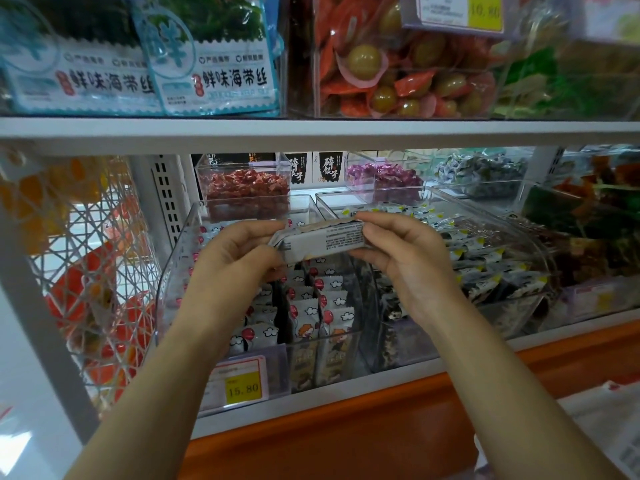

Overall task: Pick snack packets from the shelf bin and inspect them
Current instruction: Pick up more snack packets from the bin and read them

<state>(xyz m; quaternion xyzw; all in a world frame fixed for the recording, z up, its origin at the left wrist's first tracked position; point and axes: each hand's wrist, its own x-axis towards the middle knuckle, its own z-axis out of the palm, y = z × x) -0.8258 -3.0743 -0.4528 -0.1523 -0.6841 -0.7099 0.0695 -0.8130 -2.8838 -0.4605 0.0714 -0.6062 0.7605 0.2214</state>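
You are holding one snack packet [322, 241] with both hands, raised just above the clear shelf bin [173, 268] in the middle of the lower shelf. Your left hand [239, 252] is pinching the packet's left end, thumb underneath and fingers curling over the top, and your right hand [405, 258] is gripping the right end the same way. The packet is lying level between them, its pale side with small printed text facing you, too fine to read. Below it, the bin is holding rows of upright packets [329, 306] printed with clouds and red balloons. A yellow price tag [242, 388] is sitting on the bin's near front, reading 15.80. Just to the right, a second clear bin [519, 244] is holding darker packets with yellow spots. Farther back, a small box of red wrapped sweets [246, 185] is standing to the left and one of purple sweets [381, 174] to the right. A white wire basket [86, 271] is standing at far left. On the upper shelf [311, 131], blue and white seaweed bags [211, 64] are standing at left, beside a bin of orange packets with green balls [398, 71].
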